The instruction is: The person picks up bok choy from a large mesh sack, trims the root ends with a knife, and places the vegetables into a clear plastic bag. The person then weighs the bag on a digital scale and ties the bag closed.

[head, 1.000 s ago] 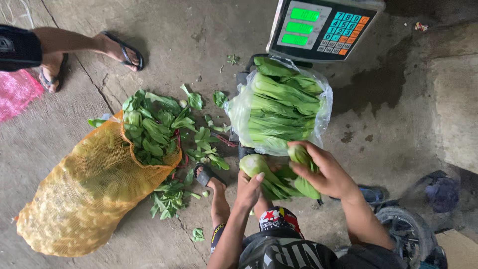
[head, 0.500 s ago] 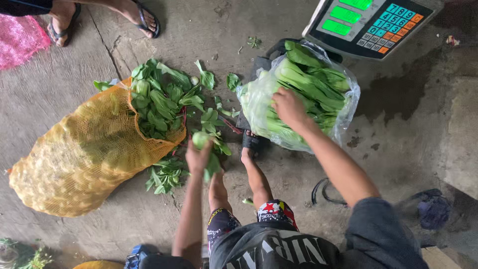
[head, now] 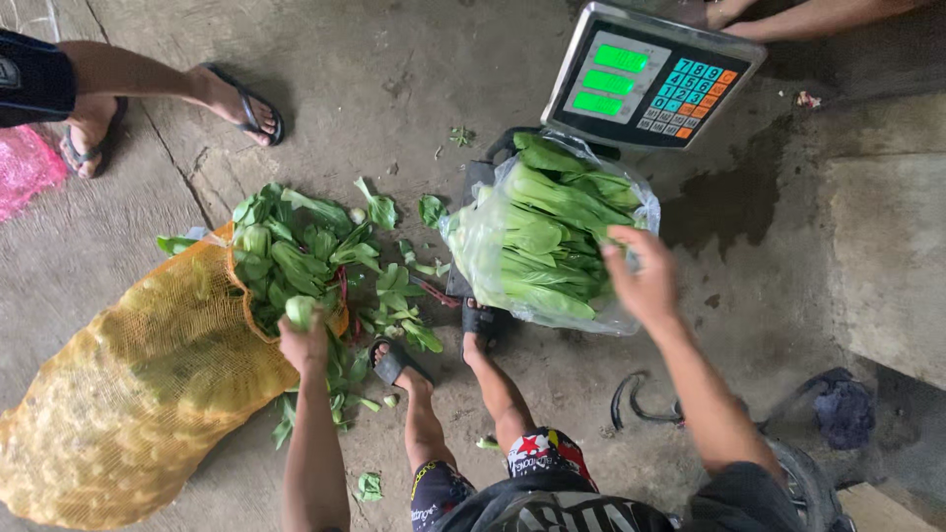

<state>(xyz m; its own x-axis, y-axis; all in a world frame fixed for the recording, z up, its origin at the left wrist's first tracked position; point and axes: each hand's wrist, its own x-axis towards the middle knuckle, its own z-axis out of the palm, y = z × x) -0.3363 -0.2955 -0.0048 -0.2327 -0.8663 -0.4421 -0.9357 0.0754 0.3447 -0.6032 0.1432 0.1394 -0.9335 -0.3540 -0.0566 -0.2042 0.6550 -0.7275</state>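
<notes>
My left hand (head: 305,343) grips a bok choy head (head: 298,311) at the mouth of a yellow mesh sack (head: 138,394), where a heap of bok choy (head: 296,246) spills onto the concrete floor. My right hand (head: 645,281) hovers with spread fingers and holds nothing, over the right side of a clear plastic bag of bok choy (head: 537,236). That bag rests on a platform scale whose display head (head: 650,79) shows green digits. My feet in sandals (head: 394,365) stand between the sack and the bag.
Another person's legs in sandals (head: 241,103) stand at the upper left beside a pink sack (head: 25,167). Someone else's arm (head: 788,12) reaches near the scale display. A concrete step (head: 887,246) rises at right. Loose leaves (head: 404,315) litter the floor.
My left hand moved from the loose leaves to the sack mouth and took a bok choy head. My right hand left the bag's greens and shifted to its right edge, empty.
</notes>
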